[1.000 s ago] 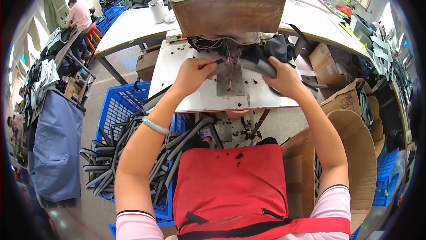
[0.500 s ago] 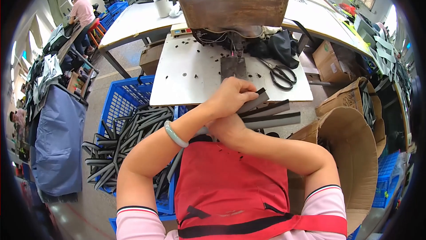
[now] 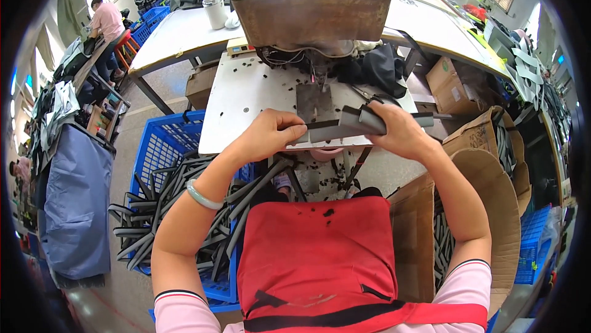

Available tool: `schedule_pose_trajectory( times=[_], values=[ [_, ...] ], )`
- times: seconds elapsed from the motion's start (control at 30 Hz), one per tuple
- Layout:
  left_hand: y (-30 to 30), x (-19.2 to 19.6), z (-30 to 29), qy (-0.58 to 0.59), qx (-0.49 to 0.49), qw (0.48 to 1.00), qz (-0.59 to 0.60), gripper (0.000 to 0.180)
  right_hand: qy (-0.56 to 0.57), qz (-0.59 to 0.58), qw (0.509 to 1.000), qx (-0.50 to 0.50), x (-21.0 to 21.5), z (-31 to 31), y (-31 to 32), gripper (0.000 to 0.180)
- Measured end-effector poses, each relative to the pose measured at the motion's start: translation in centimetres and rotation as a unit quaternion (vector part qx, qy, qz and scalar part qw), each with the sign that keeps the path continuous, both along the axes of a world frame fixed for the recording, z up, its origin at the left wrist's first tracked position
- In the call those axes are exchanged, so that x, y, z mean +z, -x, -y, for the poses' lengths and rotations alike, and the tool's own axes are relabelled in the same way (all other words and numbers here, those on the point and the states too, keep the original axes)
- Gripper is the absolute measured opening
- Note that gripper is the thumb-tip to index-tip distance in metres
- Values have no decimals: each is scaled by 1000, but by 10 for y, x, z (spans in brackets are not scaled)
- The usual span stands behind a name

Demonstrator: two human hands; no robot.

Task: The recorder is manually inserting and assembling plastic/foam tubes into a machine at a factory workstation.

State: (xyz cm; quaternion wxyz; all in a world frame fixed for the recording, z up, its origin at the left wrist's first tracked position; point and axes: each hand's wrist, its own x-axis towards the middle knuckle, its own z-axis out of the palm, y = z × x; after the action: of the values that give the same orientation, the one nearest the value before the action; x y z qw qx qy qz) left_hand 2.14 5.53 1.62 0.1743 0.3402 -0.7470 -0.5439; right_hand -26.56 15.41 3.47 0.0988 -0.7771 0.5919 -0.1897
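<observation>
At the front edge of a white machine table [image 3: 231,114], my left hand [image 3: 269,134] pinches the left end of a grey strip with black edging [image 3: 323,131]. My right hand [image 3: 401,131] is closed round several such strips [image 3: 363,122], the pinched one seemingly among them. Their other ends stick out to its right. Above and behind both hands stands a sewing machine [image 3: 311,16], its needle area over a dark metal plate [image 3: 314,102]. Black-handled scissors [image 3: 363,93] lie partly hidden behind my right hand, close to a crumpled black fabric piece [image 3: 378,69].
Left of me, a blue crate [image 3: 143,167] overflows with grey-black strips [image 3: 163,210]. An open cardboard box [image 3: 489,204] at my right holds more strips. Small black scraps dot the table. A white jar [image 3: 215,12] stands behind. Another person [image 3: 108,22] sits far left.
My crossed hands have come apart, the left one to the left and the right one to the right. The strips have moved up over the table edge, and the scissors are now partly covered.
</observation>
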Motion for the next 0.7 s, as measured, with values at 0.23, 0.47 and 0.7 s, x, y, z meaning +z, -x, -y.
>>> schedule_pose_trajectory(
  times=[0.23,0.47,0.7],
  values=[
    [23,0,14,51,45,998,-14,24,26,-14,999,-15,4,17,20,40],
    [42,-12,46,118,72,990,-28,26,-12,3,999,-45,5,36,30,41],
    [42,-7,49,102,72,991,-45,25,-20,-6,998,-65,9,38,29,48]
  ],
)
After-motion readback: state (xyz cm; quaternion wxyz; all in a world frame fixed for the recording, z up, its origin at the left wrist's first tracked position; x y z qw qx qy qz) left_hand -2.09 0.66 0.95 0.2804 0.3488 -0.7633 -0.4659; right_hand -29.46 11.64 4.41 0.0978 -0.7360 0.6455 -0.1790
